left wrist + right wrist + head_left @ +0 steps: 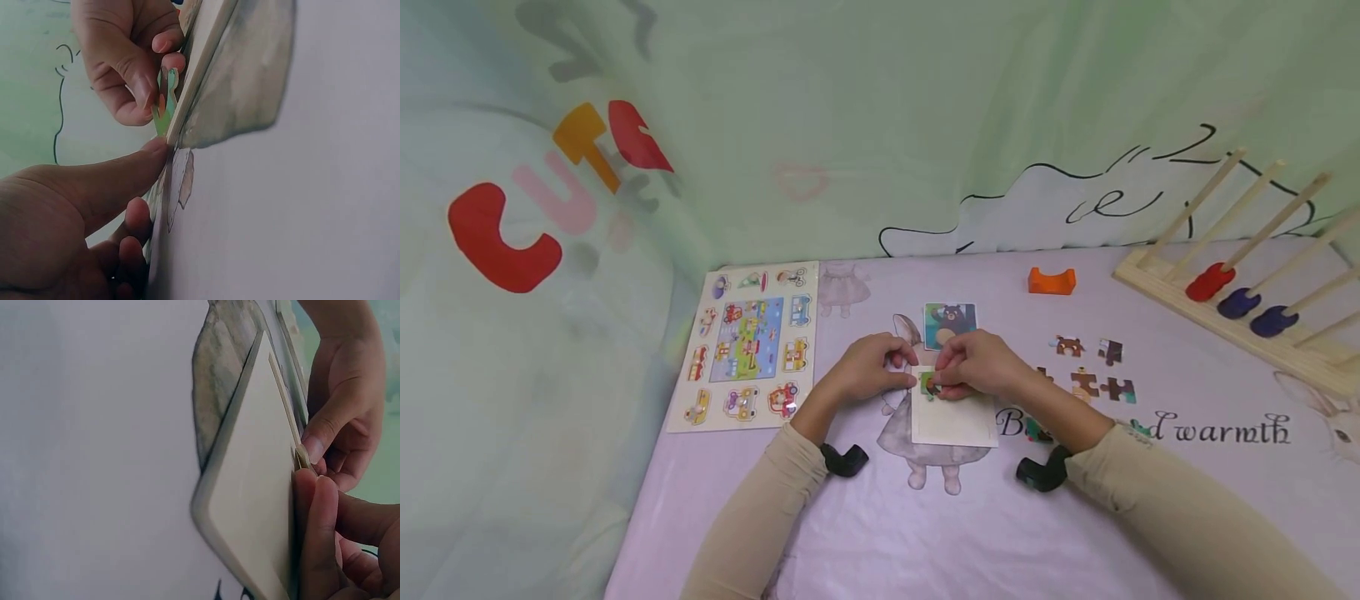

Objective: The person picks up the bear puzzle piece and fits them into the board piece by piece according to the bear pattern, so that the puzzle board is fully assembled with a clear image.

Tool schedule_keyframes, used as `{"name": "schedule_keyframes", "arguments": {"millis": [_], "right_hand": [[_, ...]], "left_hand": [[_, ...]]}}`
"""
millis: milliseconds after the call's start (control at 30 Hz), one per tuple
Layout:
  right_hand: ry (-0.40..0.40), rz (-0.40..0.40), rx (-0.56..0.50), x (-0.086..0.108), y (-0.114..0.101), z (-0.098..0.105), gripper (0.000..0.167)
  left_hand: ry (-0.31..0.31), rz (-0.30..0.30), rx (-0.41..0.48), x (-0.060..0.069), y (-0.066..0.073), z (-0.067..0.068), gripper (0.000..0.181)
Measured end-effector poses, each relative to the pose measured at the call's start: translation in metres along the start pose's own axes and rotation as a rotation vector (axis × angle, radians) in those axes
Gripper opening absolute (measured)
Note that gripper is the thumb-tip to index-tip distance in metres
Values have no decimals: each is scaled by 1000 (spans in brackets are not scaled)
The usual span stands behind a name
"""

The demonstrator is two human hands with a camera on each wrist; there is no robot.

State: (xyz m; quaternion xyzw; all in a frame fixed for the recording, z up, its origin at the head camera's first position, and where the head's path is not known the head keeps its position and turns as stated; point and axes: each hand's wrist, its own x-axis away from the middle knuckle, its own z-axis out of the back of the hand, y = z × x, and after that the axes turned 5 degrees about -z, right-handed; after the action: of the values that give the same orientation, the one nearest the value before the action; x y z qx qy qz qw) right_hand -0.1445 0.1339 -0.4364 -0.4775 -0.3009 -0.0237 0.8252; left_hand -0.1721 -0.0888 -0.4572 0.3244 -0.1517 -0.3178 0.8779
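A pale wooden puzzle tray (958, 425) lies on the printed cloth. Over its upper left corner my right hand (976, 365) pinches a green and brown jigsaw piece (926, 385) between thumb and fingers. The piece stands tilted at the tray's edge in the left wrist view. My left hand (876, 367) is at the tray's upper left side, its thumb extended to the edge beside the piece and its other fingers loosely bent. Just behind the tray is a bear picture card (951, 323), partly covered by the right hand.
Several loose jigsaw pieces (1084, 385) lie right of the tray, some hidden by the right forearm. A vehicle peg puzzle (811, 333) is at left. An orange block (1051, 282) sits behind, and a wooden peg rack (1240, 312) stands at far right.
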Motion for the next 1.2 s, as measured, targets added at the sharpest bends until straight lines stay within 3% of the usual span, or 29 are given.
{"name": "schedule_keyframes", "arguments": {"millis": [267, 600, 900, 1200], "right_hand": [[65, 19, 104, -1, -2, -3, 16], [90, 45, 162, -1, -7, -6, 14], [141, 49, 241, 4, -7, -3, 21], [76, 70, 279, 7, -1, -1, 22]], "left_hand": [[-5, 13, 5, -1, 0, 0, 24], [-1, 25, 7, 0, 1, 1, 24], [-2, 24, 5, -1, 3, 1, 23], [25, 37, -17, 0, 6, 1, 22]]}}
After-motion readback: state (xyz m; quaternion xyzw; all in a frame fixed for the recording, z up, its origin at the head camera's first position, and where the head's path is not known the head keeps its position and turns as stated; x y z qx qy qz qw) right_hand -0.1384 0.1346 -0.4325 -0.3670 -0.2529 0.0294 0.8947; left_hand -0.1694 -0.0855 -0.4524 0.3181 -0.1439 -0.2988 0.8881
